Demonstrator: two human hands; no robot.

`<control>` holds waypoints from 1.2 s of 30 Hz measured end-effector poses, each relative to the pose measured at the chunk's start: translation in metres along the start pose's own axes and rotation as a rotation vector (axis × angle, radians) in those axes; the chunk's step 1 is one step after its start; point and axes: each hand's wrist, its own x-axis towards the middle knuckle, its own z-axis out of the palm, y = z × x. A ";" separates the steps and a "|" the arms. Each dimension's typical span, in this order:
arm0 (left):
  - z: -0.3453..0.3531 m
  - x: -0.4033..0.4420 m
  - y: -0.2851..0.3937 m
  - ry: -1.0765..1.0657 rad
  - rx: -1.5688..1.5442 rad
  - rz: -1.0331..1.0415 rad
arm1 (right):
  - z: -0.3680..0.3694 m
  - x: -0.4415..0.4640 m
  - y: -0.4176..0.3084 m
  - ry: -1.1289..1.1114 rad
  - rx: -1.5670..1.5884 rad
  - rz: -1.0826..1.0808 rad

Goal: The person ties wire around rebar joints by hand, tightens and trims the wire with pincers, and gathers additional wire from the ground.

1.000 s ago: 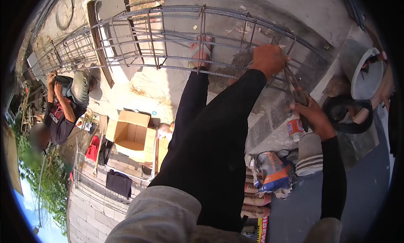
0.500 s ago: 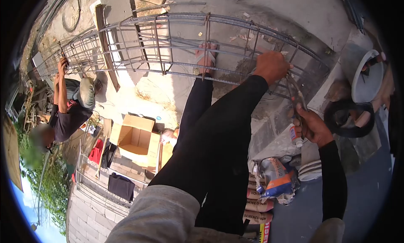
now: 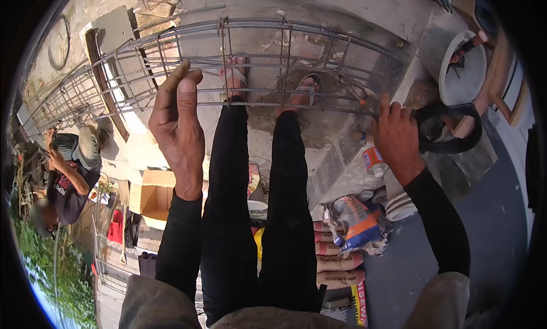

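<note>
A long rebar cage crosses the upper view, with both feet beyond its lower bars. My left hand is raised just below the cage's lower bar. Nothing shows between its thumb and slightly bent fingers. At the right end of the cage, my right hand has its fingers apart, their tips beside the bar ends; contact is unclear. A blurred tool with an orange part lies by the bars, left of those fingertips. An orange-labelled bottle is below and left of my right hand.
Another person crouches at the far left by the cage. Below stand a cardboard box, cement bags and a torn bag. A black ring and a white bucket are at right.
My left hand has left the right part of the cage and moved far left. My right hand has let go of the pliers and moved up and left. The view has shifted right.
</note>
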 end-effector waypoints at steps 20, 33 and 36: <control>-0.043 -0.127 -0.064 -0.308 -0.159 -0.807 | -0.019 0.012 0.006 -0.176 0.202 0.061; -0.012 -0.123 -0.077 -0.343 -0.284 -0.820 | 0.035 0.017 0.044 -1.038 1.733 0.623; -0.001 -0.121 -0.076 -0.353 -0.355 -0.902 | 0.038 -0.003 0.019 -0.936 1.751 0.549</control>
